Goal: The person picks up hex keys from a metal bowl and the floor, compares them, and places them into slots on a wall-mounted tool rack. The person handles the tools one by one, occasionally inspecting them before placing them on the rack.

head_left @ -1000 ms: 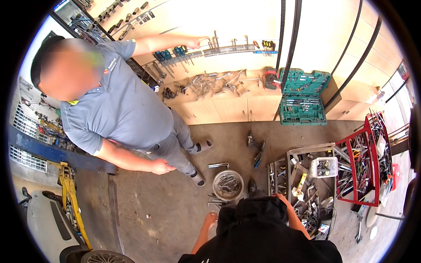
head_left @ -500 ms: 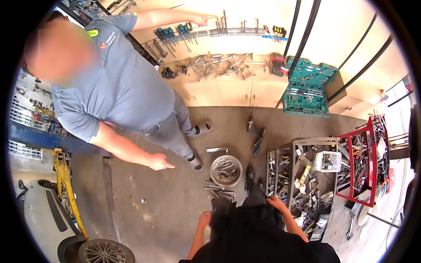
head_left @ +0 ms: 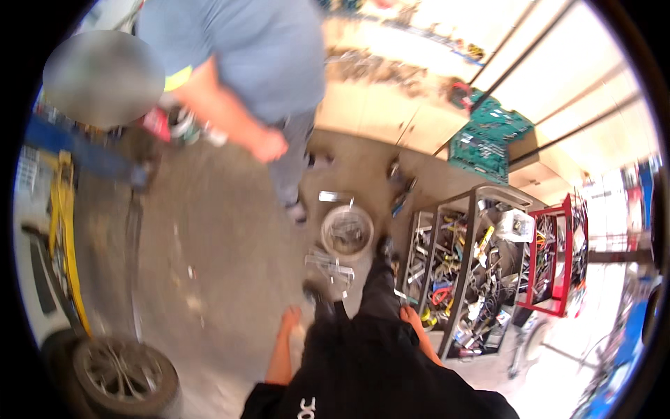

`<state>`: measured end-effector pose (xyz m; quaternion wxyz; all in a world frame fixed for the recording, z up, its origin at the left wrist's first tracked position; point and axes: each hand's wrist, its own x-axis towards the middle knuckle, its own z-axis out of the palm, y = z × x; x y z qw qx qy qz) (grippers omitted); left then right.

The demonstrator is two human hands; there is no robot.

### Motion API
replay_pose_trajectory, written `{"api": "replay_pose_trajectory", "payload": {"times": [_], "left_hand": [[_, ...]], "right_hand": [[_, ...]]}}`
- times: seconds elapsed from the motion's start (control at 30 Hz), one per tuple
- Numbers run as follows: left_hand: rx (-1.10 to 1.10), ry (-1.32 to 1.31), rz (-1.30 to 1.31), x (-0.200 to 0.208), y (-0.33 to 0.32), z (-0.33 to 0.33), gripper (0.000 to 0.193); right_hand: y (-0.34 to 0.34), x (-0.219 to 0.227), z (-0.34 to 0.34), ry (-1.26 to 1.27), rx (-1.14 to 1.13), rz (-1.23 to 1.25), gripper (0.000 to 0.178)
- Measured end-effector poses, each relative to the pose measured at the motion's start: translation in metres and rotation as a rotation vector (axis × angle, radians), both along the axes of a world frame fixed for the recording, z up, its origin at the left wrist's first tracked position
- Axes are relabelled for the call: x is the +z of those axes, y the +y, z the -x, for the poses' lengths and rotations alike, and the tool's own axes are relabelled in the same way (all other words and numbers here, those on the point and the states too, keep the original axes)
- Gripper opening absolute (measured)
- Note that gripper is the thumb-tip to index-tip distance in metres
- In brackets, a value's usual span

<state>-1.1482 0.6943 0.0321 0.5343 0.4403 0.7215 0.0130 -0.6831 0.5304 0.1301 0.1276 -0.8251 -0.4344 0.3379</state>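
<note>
Metal tools lie loose on the floor, seven o'clock from the bowl; other pieces sit inside it. Left hand hangs nearest the loose ones, right hand near the two-o'clock cart; I cannot tell either grip's state.
</note>
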Motion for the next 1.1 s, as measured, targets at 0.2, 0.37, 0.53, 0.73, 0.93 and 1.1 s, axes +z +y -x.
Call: {"api": "replay_pose_trajectory", "payload": {"times": [0.2, 0.37, 0.53, 0.73, 0.93, 1.1], "left_hand": [[0.334, -0.084, 0.013, 0.085, -0.052, -0.011, 0.030], [0.470, 0.032, 0.053, 0.099, -0.112, -0.014, 0.026], [0.366, 0.027, 0.139, 0.094, -0.153, -0.019, 0.029], [0.184, 0.046, -0.215, 0.057, -0.153, -0.050, 0.031], [0.397, -0.227, 0.049, 0.047, -0.066, -0.061, 0.026], [0.424, -0.359, -0.082, 0.079, -0.010, -0.084, 0.023]], "right_hand": [[-0.009, 0.013, -0.016, 0.129, 0.310, 0.094, 0.034], [0.011, -0.010, -0.029, 0.250, 0.301, 0.248, 0.039], [0.042, 0.002, -0.025, 0.308, 0.445, 0.284, 0.032], [-0.042, -0.138, -0.113, 0.396, 0.505, 0.041, 0.022], [-0.034, -0.024, -0.088, 0.314, 0.321, -0.070, 0.027], [-0.065, -0.017, -0.078, 0.325, -0.129, 0.139, 0.034]]}}
